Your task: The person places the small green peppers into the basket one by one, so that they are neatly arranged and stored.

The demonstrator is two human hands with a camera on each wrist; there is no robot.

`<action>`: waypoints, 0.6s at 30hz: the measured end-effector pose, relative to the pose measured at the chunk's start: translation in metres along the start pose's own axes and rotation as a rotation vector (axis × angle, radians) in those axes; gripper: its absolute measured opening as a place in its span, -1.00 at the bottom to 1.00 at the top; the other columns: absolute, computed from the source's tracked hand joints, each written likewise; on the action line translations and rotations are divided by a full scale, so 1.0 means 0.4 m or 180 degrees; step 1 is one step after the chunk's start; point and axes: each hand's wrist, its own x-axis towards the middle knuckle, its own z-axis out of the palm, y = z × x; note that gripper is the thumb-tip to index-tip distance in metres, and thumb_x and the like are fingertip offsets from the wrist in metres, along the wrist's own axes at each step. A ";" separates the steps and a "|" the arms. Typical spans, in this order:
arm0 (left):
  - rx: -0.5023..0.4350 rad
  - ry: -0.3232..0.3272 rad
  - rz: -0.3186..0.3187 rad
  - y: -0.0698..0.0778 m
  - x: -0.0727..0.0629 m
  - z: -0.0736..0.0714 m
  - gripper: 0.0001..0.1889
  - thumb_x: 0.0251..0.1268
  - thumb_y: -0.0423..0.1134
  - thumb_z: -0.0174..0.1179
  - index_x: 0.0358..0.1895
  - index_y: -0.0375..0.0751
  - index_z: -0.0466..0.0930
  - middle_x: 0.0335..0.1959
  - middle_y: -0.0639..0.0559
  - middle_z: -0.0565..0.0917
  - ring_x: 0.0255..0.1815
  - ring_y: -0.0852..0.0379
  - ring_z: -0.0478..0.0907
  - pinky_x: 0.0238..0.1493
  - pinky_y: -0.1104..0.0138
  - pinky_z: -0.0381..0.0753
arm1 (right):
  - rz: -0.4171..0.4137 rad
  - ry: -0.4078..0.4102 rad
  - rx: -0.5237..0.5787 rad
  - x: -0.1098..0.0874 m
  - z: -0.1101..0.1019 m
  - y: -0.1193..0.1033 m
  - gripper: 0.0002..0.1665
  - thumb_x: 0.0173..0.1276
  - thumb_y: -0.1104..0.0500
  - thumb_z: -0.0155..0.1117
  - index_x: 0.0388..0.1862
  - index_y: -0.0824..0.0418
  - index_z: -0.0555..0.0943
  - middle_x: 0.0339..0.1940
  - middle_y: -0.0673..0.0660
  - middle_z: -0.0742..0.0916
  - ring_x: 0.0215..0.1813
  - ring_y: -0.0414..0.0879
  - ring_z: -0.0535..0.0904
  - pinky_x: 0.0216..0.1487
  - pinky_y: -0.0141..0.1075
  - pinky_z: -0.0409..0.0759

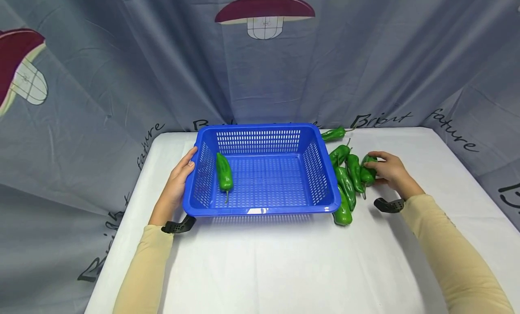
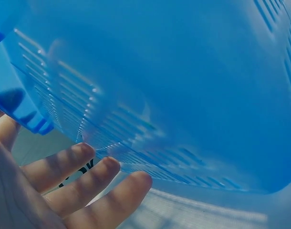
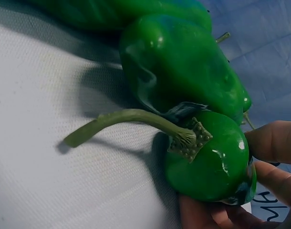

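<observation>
A blue plastic basket (image 1: 260, 210) with slotted walls stands on the table, one green pepper (image 1: 224, 172) lying inside near its left wall. My left hand (image 1: 177, 178) rests against the basket's left side, thumb and fingers at the outer rim. In the left wrist view its fingers (image 2: 81, 174) extend fairly straight beside the slotted wall. To the basket's right, my right hand (image 1: 392, 170) grips a green pepper (image 3: 207, 164) between thumb and fingers. This pepper touches another green pepper (image 3: 179, 67); its stem points away from the hand.
Several more green peppers (image 1: 345, 184) lie in a cluster along the basket's right side, one pepper (image 1: 334, 134) at the back. A white cloth (image 1: 260, 264) covers the table. Grey printed curtains (image 1: 183, 70) hang behind and at both sides.
</observation>
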 end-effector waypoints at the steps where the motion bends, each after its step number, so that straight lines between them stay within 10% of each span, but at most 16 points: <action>1: -0.0001 -0.0003 0.0000 -0.001 0.000 0.000 -0.43 0.71 -0.10 -0.30 0.68 0.05 -0.04 0.73 0.06 -0.07 0.73 -0.06 -0.09 0.67 -0.08 0.01 | -0.0013 -0.0008 0.0023 -0.001 0.000 0.001 -0.22 0.57 0.12 0.05 0.65 0.30 0.07 0.56 0.56 0.22 -0.19 -0.26 0.54 -0.20 -0.28 0.73; 18: -0.0031 0.0011 -0.0015 -0.001 -0.002 0.001 -0.44 0.71 -0.09 -0.31 0.67 0.07 -0.03 0.72 0.05 -0.04 0.71 -0.08 -0.03 0.65 -0.09 0.08 | -0.0139 -0.0055 0.0264 -0.024 -0.026 -0.035 -0.16 0.60 0.04 0.01 0.68 0.27 -0.06 0.53 0.52 0.24 -0.31 -0.46 0.56 -0.20 -0.35 0.73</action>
